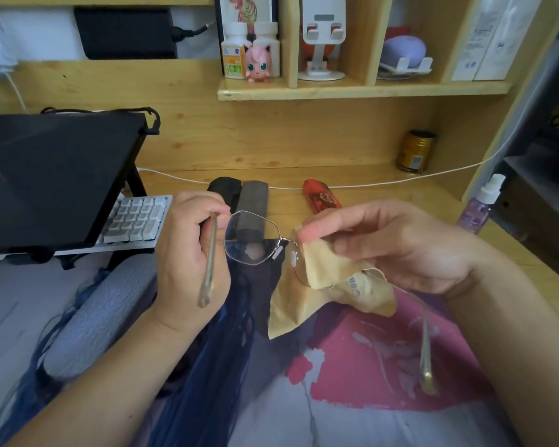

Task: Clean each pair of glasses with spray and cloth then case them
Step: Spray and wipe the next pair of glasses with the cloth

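Thin gold-rimmed glasses [250, 237] hang in mid-air over the desk mat. My left hand [191, 256] grips them at the left lens edge and hinge, the left temple arm lying across my palm. My right hand [384, 243] pinches a tan cleaning cloth [323, 285] folded round the right lens, which is mostly hidden. The right temple arm [426, 356] hangs down under my right wrist. Behind the glasses lie a black case [223, 188], a grey case [254, 201] and a red case [321, 196]. A purple spray bottle [480, 206] stands at the desk's right edge.
A black laptop [52, 175] on a stand sits at left above a white keyboard [136, 217]. A white cable [368, 183] runs along the desk's back. A brown can [415, 151] stands at back right. A shelf [362, 88] with bottles and figures hangs above.
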A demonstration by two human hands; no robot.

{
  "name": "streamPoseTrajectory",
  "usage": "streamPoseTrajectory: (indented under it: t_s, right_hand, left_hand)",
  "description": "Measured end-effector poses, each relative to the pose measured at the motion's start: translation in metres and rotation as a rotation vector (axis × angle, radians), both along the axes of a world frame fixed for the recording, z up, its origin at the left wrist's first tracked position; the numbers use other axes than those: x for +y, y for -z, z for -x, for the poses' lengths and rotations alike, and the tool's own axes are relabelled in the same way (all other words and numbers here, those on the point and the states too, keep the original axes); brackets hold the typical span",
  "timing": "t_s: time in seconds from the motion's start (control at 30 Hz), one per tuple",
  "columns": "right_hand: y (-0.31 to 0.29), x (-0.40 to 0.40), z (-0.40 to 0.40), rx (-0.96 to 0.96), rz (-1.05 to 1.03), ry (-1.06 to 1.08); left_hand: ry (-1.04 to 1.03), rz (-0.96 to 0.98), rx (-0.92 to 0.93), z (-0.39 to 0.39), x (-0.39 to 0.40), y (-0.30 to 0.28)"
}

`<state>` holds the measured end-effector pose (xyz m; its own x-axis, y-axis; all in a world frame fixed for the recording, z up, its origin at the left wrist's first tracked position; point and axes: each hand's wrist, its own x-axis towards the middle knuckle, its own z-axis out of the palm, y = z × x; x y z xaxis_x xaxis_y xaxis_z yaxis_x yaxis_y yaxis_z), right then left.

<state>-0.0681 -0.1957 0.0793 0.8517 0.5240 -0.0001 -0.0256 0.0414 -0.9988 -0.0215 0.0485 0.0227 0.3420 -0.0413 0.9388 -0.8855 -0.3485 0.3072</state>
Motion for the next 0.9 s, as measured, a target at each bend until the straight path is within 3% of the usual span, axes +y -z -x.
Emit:
streamPoseTrajectory:
  t_s: [0.13,0.37,0.5,0.63,0.73,0.9]
  right_hand:
    - [0.004,0.013,-0.001,-0.035,0.082,0.112]
    - [0.006,0.021,0.003,-0.035,0.486,0.007]
    - [0.01,0.022,0.001,-0.059,0.472,0.073]
    - [0.008,0.017,0.003,0.042,0.343,-0.059]
    - [0.009,0.02,0.005,0.07,0.355,-0.117]
    - [0.011,0.032,0.005,0.007,0.437,0.043]
  left_hand:
    - [-0.025,-0.011,-0.028,0.0,0.0,-0.001]
    - [-0.016,-0.081,-0.034,0.001,0.003,0.0]
    - [-0.006,-0.074,-0.021,0.002,0.003,-0.002]
    - [0.002,-0.044,0.043,0.004,0.003,-0.004]
    - [0.011,-0.066,0.028,0.006,0.003,-0.005]
    - [0.031,-0.066,0.014,0.007,0.002,-0.005]
